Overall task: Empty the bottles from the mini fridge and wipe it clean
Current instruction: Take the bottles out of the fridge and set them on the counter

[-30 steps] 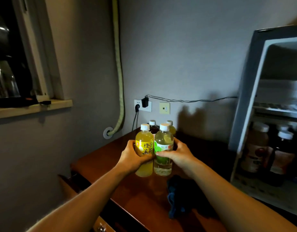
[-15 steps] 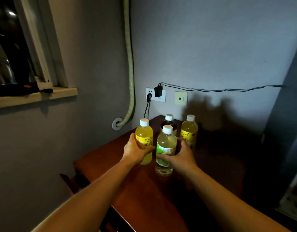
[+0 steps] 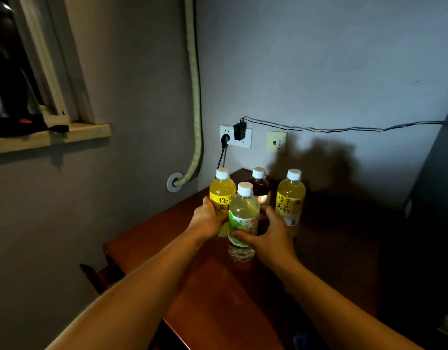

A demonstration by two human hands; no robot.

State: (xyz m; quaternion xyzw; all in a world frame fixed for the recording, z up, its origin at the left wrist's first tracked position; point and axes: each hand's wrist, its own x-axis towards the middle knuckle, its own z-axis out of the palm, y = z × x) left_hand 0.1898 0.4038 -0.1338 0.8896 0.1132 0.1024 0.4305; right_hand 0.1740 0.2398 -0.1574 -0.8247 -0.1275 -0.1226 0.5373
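Left hand grips the yellow bottle, right hand the green bottle; set both upright on the worktop, then release.

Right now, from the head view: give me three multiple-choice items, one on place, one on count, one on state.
1. Where does the dark bottle stand?
A. Behind the pale green-label bottle
B. On the windowsill
C. On the floor

2. How many bottles are on the wooden table?
A. Two
B. Four
C. Six

3. What is the left hand doing?
A. Hanging idle
B. Gripping a yellow bottle
C. Pulling a plug

Key: 1 A, it peeks out behind; 2 B, four white caps; 3 B, fingers wrap its label.
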